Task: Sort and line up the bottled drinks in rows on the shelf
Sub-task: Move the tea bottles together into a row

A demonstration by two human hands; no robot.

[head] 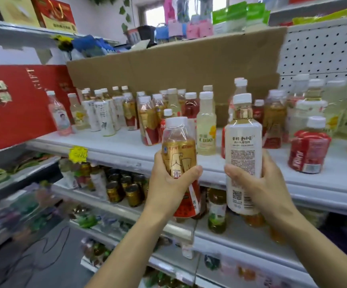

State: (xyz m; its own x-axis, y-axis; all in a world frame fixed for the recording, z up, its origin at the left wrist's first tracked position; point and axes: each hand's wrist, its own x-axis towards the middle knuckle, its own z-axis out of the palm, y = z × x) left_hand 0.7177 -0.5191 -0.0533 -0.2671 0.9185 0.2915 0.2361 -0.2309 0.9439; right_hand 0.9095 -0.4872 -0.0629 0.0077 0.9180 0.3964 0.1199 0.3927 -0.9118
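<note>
The left hand (pixel 168 183) is gripping a gold bottle (pixel 178 150) upright, fingers curled round its lower half. Just beside it, not touching, the right hand (pixel 259 183) is wrapping round a white bottle (pixel 243 150), also upright. Both are hovering before the shelf (pixel 116 147), where mixed bottles (pixel 147 119) are standing loosely in front of cardboard (pixel 178 63).

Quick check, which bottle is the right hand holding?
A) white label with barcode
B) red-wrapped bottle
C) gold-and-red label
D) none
A: the right hand grips the white-labelled bottle, barcode toward the camera; the left hand holds the gold-and-red bottle.
</note>
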